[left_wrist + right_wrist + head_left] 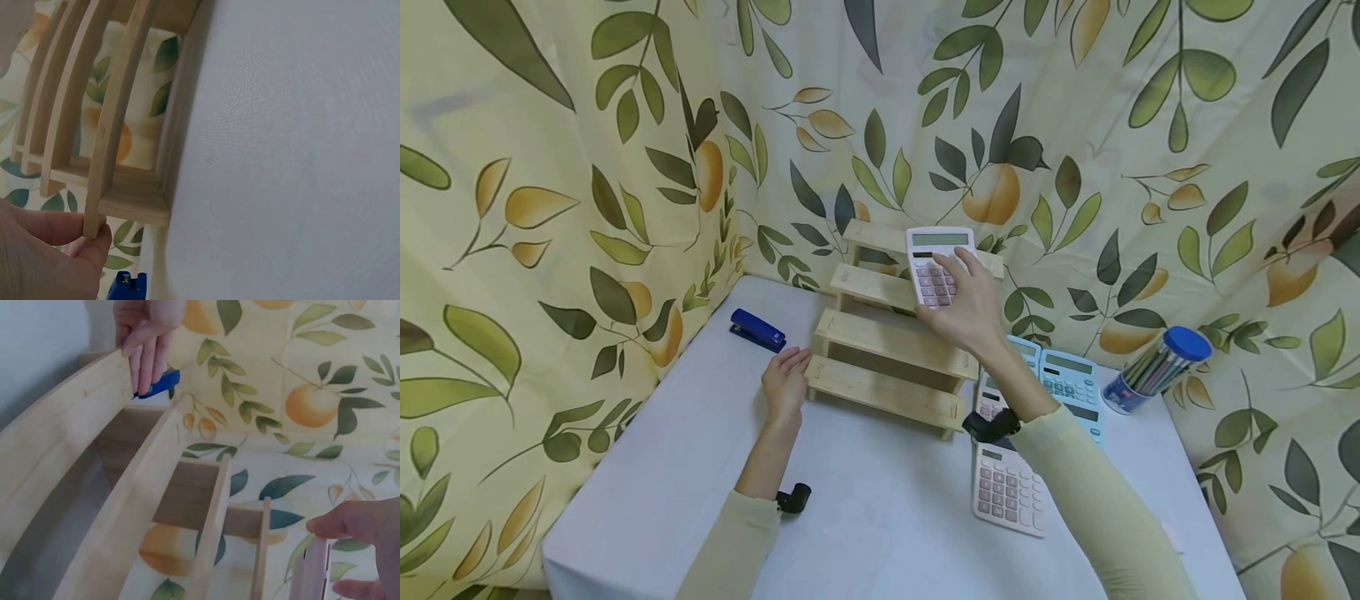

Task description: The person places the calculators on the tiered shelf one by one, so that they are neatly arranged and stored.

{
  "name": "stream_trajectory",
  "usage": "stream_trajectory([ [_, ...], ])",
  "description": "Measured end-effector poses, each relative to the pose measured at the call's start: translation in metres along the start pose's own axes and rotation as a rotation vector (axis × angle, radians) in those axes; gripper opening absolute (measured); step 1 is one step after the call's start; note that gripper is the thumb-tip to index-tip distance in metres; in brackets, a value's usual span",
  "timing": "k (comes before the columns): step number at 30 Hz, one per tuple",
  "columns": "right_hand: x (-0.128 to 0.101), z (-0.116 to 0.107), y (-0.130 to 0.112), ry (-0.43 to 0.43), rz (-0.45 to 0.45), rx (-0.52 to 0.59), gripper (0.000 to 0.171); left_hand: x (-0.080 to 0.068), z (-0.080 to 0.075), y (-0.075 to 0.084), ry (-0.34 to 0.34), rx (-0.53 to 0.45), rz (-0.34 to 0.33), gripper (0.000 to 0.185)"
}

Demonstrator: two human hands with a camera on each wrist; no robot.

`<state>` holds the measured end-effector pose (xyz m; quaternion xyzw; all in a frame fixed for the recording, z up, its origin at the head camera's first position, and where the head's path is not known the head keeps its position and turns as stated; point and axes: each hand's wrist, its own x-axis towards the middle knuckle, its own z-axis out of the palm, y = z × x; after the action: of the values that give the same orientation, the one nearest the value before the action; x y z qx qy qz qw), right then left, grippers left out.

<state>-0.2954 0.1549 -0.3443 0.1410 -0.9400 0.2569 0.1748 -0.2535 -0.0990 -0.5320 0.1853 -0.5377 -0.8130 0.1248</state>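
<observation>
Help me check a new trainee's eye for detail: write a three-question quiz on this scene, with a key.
1. What does the right hand hold?
a) a tub of pens
b) a pale pink calculator
c) nothing

2. True or false: the left hand grips one end of the lowest step of the wooden stand.

3. In the head view, on which side of the stand does the blue stapler lie?

Key: 1. b; 2. true; 3. left.

At four o'clock in the head view, the right forearm (1028,382) part-hides the blue calculators (1070,381). Bottom edges crop the pink calculator (307,574) — right wrist view, five o'clock — and stapler (127,289), left wrist view, seven.
</observation>
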Motion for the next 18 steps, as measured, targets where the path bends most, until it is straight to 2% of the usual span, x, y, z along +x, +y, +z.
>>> stream_trajectory([
  [11,0.038,0.024,-0.015,-0.008,0.032,0.035,0.081,0.001,0.001,-0.001,0.009,0.037,-0.001,0.067],
  [18,0.063,0.045,-0.032,-0.029,0.048,0.006,0.081,-0.001,0.000,0.000,0.007,0.034,0.002,0.067],
])
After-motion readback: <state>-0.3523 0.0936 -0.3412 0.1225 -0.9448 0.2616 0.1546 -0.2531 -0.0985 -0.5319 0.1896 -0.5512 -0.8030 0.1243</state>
